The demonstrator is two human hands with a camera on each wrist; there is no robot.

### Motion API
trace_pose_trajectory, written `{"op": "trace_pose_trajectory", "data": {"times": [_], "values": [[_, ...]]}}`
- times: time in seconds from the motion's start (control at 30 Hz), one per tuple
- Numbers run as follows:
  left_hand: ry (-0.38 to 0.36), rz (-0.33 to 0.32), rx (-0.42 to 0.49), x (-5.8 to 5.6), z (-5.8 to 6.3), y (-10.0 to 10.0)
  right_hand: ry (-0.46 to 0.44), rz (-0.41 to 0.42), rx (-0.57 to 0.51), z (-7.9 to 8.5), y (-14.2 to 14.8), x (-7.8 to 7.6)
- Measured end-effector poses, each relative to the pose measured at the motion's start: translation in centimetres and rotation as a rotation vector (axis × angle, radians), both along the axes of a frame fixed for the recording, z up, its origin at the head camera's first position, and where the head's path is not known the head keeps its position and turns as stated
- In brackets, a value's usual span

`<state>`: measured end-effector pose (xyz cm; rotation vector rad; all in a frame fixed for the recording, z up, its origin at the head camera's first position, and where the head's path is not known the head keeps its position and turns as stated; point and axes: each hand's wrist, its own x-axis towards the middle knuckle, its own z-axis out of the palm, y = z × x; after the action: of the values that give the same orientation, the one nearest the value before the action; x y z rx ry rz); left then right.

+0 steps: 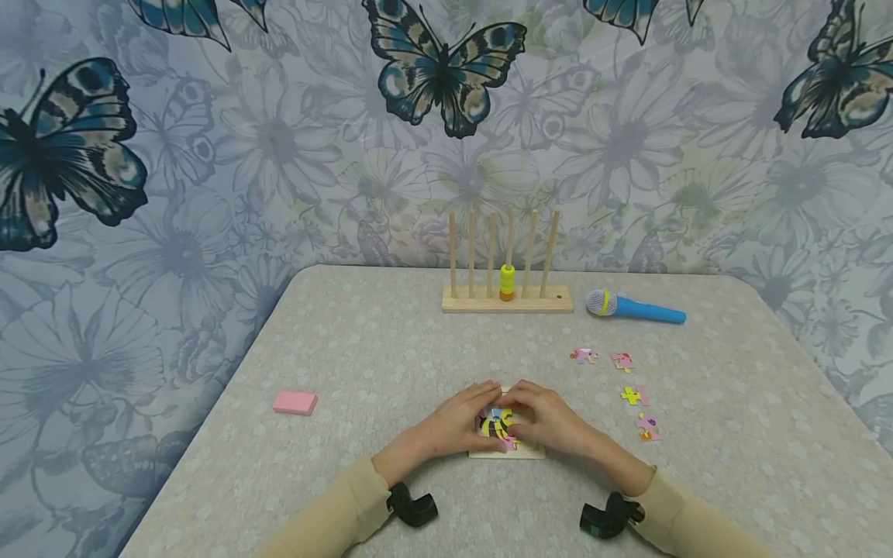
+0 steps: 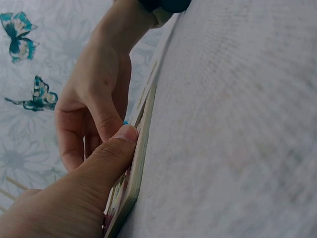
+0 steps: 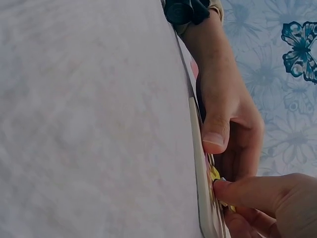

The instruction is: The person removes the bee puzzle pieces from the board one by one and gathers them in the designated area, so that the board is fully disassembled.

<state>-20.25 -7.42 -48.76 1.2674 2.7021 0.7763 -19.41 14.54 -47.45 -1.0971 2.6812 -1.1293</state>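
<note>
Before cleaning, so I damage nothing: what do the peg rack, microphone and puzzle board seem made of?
Peg rack: likely bare wood, pale tan and matte. Microphone: probably plastic, its blue handle smooth and evenly coloured; the grey, mesh-like head could be metal or plastic. Puzzle board: perhaps wood or fibreboard, judging by its pale, matte edge.

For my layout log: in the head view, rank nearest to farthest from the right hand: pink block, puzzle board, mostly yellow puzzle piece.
1. Puzzle board, partly beneath the right hand.
2. Mostly yellow puzzle piece, to its right.
3. Pink block, across on the left.
</note>
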Motion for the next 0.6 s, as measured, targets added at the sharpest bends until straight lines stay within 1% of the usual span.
{"op": "trace_pose_trajectory", "data": {"times": [0.1, 0.3, 0.4, 0.5, 0.6], "values": [[-0.003, 0.0, 0.002, 0.0, 0.0, 0.0, 0.004, 0.015, 0.008, -0.1, 0.0, -0.1], [-0.002, 0.007, -0.006, 0.0, -0.1, 0.0, 0.042, 0.04, 0.03, 0.0, 0.2, -0.4], [0.001, 0.012, -0.007, 0.0, -0.2, 0.0, 0.054, 0.051, 0.022, 0.2, 0.6, -0.6], [0.02, 0.016, -0.015, -0.1, -0.3, 0.1, 0.069, 0.042, -0.019, 0.9, 2.1, -1.3], [0.039, 0.02, -0.023, -0.1, -0.5, 0.1, 0.075, -0.015, -0.068, 1.6, 4.9, -2.4]]}}
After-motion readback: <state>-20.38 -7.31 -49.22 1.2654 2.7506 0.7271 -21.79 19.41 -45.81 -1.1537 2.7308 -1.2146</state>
